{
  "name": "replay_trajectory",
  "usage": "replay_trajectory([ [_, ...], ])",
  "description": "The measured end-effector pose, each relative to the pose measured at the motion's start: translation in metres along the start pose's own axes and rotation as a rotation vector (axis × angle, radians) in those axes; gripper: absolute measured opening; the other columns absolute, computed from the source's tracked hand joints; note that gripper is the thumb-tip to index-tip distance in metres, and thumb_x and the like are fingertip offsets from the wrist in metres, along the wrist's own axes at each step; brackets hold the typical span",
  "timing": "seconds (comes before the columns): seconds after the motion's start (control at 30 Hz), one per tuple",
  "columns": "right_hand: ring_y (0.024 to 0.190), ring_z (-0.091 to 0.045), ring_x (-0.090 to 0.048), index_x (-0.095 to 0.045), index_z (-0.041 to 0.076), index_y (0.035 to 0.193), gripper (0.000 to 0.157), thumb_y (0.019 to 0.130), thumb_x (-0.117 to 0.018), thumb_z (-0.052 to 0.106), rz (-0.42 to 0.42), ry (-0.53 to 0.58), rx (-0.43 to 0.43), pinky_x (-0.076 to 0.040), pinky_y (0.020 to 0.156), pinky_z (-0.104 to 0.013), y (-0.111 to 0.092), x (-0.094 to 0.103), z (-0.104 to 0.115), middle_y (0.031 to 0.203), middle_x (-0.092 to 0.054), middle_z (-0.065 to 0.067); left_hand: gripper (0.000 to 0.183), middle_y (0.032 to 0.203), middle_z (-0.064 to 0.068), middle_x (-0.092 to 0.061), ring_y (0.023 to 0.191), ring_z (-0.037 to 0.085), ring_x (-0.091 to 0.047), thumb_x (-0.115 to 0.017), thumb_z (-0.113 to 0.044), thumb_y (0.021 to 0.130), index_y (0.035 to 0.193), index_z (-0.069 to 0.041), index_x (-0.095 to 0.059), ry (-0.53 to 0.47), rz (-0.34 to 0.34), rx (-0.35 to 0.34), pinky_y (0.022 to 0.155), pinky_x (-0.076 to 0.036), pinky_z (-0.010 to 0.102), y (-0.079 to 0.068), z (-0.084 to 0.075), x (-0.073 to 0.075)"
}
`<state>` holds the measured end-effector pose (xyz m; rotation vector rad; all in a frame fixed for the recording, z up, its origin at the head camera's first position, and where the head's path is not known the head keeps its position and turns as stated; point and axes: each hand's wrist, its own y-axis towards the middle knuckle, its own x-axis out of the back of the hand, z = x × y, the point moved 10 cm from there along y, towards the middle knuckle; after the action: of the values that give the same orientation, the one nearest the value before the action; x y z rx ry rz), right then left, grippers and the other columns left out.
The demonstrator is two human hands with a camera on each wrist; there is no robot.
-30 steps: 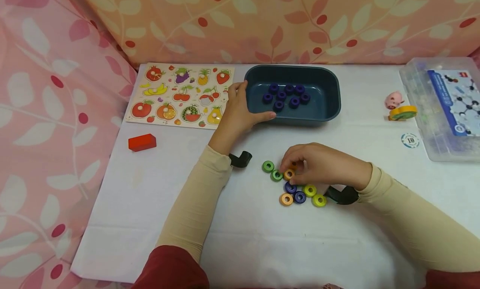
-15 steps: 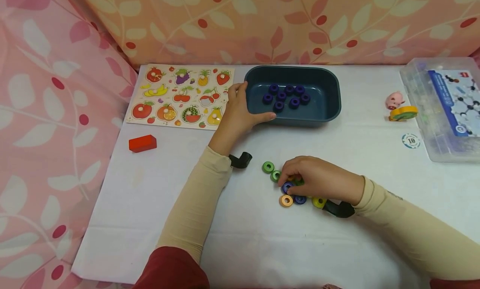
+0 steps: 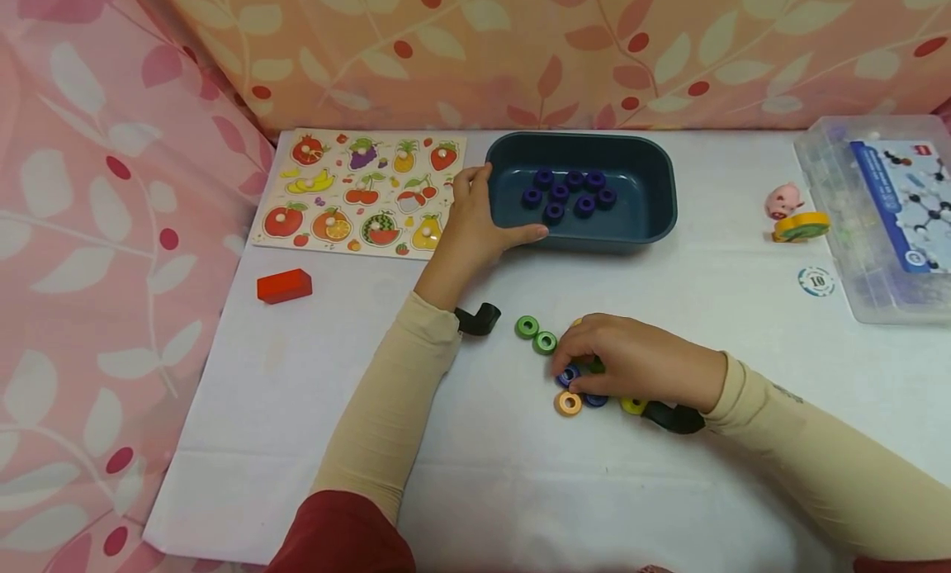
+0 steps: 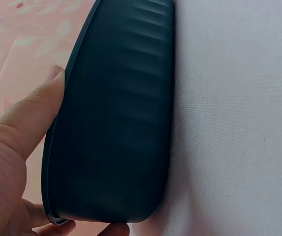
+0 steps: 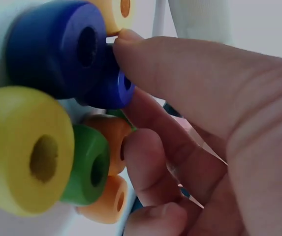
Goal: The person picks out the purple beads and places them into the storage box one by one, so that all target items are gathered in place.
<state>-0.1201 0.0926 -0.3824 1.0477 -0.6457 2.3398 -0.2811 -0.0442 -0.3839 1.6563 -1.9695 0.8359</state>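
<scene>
My left hand [image 3: 475, 218] grips the left near corner of a dark teal plastic tub [image 3: 639, 241], its thumb along the near rim and the other fingers at the left end. Several dark purple wooden rings [image 3: 560, 193] lie inside. On the white cloth, my right hand [image 3: 642, 360] pinches a small blue ring bead [image 5: 112, 88] between thumb and fingertips, within a loose cluster. Around it are a second blue bead [image 5: 57, 49], a pale orange bead [image 3: 568, 404], yellow beads [image 5: 27, 152], green beads [image 3: 546, 343] and more orange ones [image 5: 106, 199], partly hidden by the hand.
Left of the tub lies a fruit peg puzzle [image 3: 357, 197], with a red block [image 3: 285, 286] below it. At the right are a pink pig figure [image 3: 783, 201], a yellow-green toy [image 3: 801, 225], a chip marked 10 [image 3: 816, 281] and a clear plastic case [image 3: 877, 292].
The right hand has moved toward the person, from the orange bead to the blue bead, which it now pinches. Green beads shifted slightly. The left hand has stayed on the tub.
</scene>
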Motion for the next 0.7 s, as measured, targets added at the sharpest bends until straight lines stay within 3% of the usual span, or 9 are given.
replay_trajectory([
  [0.23, 0.104, -0.002, -0.059, -0.074, 0.029, 0.102, 0.017, 0.087, -0.080, 0.024, -0.029, -0.009, 0.033, -0.052, 0.094, -0.032, 0.001, 0.001, 0.002, 0.105, -0.066, 0.021, 0.124, 0.162, -0.001, -0.011, 0.144, 0.022, -0.033, -0.084, -0.063, 0.069, 0.162, -0.021, -0.013, 0.008, 0.003, 0.000, 0.120, -0.033, 0.036, 0.000, 0.001, 0.000],
  [0.4, 0.101, -0.003, -0.060, -0.075, 0.027, 0.104, 0.015, 0.089, -0.077, 0.024, -0.055, -0.075, 0.084, -0.053, 0.090, -0.031, 0.001, 0.008, 0.008, 0.105, -0.067, 0.019, 0.125, 0.162, -0.003, -0.011, 0.145, 0.020, -0.031, -0.084, -0.063, 0.068, 0.162, -0.022, -0.012, 0.001, 0.000, 0.000, 0.120, -0.031, 0.035, 0.000, 0.001, 0.001],
  [0.7, 0.115, -0.013, -0.057, -0.077, 0.032, 0.101, 0.027, 0.083, -0.082, 0.013, 0.098, -0.002, 0.040, -0.046, 0.103, -0.043, -0.005, -0.002, 0.002, 0.109, -0.068, 0.023, 0.124, 0.162, -0.002, -0.010, 0.143, 0.022, -0.033, -0.085, -0.062, 0.069, 0.162, -0.021, -0.013, 0.008, 0.003, 0.009, 0.120, -0.033, 0.036, 0.001, 0.001, 0.000],
])
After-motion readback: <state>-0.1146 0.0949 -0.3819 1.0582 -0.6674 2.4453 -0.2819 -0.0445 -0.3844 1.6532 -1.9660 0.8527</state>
